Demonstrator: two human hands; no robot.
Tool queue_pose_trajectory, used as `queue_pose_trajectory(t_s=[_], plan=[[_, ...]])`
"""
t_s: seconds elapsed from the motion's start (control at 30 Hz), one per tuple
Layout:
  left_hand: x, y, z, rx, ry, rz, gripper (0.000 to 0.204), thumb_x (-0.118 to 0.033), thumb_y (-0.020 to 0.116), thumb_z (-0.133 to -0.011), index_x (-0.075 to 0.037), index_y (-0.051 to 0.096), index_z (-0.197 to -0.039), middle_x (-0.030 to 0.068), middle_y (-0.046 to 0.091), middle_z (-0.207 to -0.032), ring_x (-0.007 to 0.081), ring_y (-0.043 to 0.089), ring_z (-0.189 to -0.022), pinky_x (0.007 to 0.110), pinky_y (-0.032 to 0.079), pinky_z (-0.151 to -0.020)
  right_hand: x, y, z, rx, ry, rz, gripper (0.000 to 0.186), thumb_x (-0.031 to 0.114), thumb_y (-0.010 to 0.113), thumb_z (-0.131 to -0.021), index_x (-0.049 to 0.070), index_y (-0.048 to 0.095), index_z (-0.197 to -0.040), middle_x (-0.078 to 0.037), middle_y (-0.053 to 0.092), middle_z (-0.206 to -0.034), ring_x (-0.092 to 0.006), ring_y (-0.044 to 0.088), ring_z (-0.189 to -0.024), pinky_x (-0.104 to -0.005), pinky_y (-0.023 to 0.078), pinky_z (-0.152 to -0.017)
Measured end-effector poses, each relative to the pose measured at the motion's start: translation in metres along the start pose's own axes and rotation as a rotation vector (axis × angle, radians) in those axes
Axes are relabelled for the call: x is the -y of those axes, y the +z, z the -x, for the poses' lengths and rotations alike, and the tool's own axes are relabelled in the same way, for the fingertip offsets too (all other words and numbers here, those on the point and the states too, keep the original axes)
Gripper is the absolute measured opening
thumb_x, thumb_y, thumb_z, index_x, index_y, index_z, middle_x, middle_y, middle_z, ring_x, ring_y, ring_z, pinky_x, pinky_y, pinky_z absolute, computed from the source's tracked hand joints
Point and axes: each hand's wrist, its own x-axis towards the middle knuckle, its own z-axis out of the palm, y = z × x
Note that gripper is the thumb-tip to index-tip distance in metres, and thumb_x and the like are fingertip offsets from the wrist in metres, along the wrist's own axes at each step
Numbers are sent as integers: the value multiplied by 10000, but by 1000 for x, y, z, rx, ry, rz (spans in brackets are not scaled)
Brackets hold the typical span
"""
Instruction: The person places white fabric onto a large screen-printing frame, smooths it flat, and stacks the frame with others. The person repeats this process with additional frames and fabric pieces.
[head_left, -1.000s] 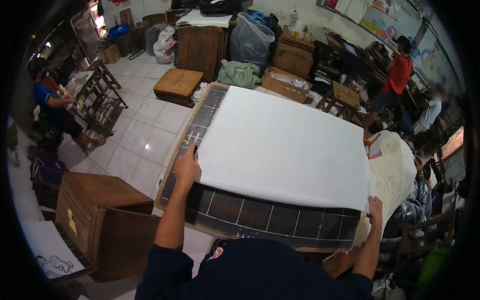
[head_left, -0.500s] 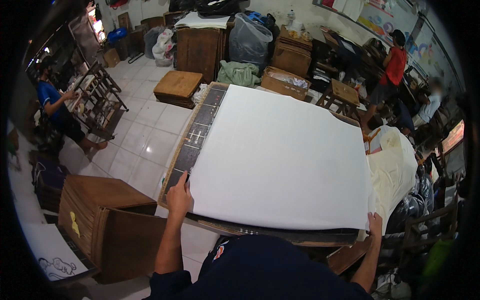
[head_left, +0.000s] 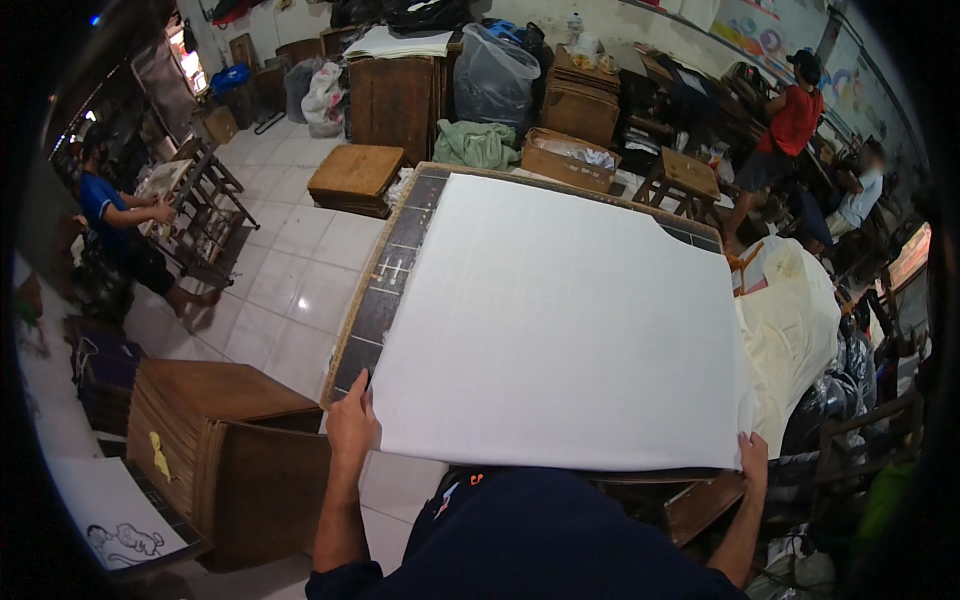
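A broad sheet of white cloth (head_left: 560,320) lies spread over a dark board marked with a grid (head_left: 385,275). My left hand (head_left: 352,420) is closed on the cloth's near left corner, its index finger pointing up along the side edge. At the near right corner my right hand (head_left: 753,457) pinches the cloth between thumb and fingers. Between my hands the near edge runs nearly straight, close to my body, covering the board's front. A strip of the board shows along the left, and a smaller bit at the far right corner.
Cream cloth (head_left: 790,320) is heaped against the right side. Stacked brown boards (head_left: 220,400) stand at my left. Behind the table are a cardboard box (head_left: 570,160), a wooden stool (head_left: 688,178) and a low board stack (head_left: 357,178). People work at far left and far right.
The white cloth has shifted toward me, its near edge now hanging past the board's front. More board shows at the far right corner. My left hand has come nearer and slightly left.
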Motion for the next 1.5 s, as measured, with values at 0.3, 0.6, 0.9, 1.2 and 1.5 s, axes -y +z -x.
queue_pose_trajectory(t_s=[0.3,0.6,0.9,1.2,1.5], plan=[[-3,-7,12,52,-58,16,417,-149,583,-928,-188,597,-1343,266,673,-858,440,655,-812,512,504,-740,5,-5,14,9,6,28,315,228,582,-969,-62,594,-849,-84,577,-693,-154,502,-668,-345,434,-627],[1,-3,15,32,-14,33,485,-102,600,-903,-201,564,-1377,249,675,-877,433,653,-829,488,502,-763,17,-1,17,28,130,-49,275,215,571,-979,-42,620,-895,-47,590,-697,-122,521,-623,-319,430,-559],[-1,-6,14,96,-72,-27,512,-69,586,-903,-197,542,-1397,260,662,-858,430,653,-793,479,502,-732,10,4,18,7,77,-101,260,200,576,-973,-51,642,-978,-64,645,-780,-114,562,-661,-304,453,-589],[6,-3,14,75,20,62,505,-16,566,-909,-131,534,-1399,263,636,-783,389,635,-675,418,492,-657,13,8,23,26,174,-204,259,217,586,-971,-32,651,-991,-34,637,-744,-107,551,-590,-292,434,-525],[5,-5,16,94,31,62,505,-4,561,-917,-128,525,-1405,248,619,-733,366,626,-629,385,479,-613,6,7,26,36,148,-239,254,206,584,-978,-37,651,-1014,-27,646,-762,-89,550,-620,-275,442,-550]])
